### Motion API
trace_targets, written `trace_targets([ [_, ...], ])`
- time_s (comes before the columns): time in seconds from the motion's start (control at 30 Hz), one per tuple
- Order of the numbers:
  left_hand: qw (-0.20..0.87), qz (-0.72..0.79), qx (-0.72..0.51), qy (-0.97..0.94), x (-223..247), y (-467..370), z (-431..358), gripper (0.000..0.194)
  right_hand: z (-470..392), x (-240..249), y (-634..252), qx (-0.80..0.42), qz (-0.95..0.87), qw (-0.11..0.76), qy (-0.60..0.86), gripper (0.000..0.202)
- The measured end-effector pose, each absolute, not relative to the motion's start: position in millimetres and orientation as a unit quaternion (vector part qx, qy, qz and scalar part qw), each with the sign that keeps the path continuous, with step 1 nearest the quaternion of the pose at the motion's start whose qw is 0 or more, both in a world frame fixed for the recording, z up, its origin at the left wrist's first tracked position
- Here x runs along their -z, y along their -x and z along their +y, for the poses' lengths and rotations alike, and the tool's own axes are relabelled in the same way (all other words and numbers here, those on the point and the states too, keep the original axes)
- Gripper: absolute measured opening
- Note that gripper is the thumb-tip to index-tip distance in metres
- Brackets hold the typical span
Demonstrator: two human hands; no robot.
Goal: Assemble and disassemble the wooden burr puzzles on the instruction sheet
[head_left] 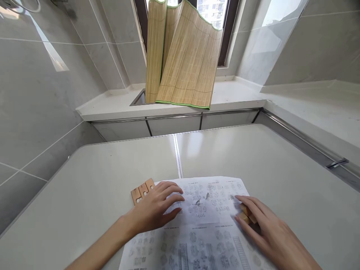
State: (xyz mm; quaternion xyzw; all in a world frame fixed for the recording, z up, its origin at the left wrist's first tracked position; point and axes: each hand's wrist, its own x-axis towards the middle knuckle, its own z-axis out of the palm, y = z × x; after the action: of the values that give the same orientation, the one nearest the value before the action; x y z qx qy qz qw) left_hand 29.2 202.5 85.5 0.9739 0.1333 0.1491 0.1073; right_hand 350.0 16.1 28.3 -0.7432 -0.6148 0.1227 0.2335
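A large printed paper sheet with rows of small diagrams lies on the table in front of me. My left hand rests over its left side, fingers spread and curved, holding nothing. Just beyond that hand sit several flat wooden pieces with cut-out notches, side by side and partly covered by the hand. At the sheet's right edge, my right hand curls its thumb and fingers around small wooden blocks. The palm hides part of these blocks, so their full shape is not visible. Two small grey torn spots or scraps show on the paper.
The pale table has a seam down its middle. Beyond it runs a white counter with a sink corner. Folded bamboo mats stand there against the window. Grey tiled walls enclose both sides.
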Motion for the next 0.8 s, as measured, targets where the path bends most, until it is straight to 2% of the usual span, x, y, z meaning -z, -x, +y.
trace_targets([
  [0.23, 0.090, 0.024, -0.076, -0.993, -89, -18, 241, 0.015, 24, -35, -346, -0.140, -0.617, 0.266, 0.727, 0.039],
  [0.53, 0.103, 0.138, -0.187, -0.967, -65, -34, 242, 0.014, 54, -67, -319, -0.158, -0.634, 0.343, 0.675, 0.033],
  [0.8, 0.166, 0.220, -0.212, -0.938, -65, -20, 184, 0.019, 67, -72, -302, -0.216, -0.641, 0.361, 0.642, 0.031],
])
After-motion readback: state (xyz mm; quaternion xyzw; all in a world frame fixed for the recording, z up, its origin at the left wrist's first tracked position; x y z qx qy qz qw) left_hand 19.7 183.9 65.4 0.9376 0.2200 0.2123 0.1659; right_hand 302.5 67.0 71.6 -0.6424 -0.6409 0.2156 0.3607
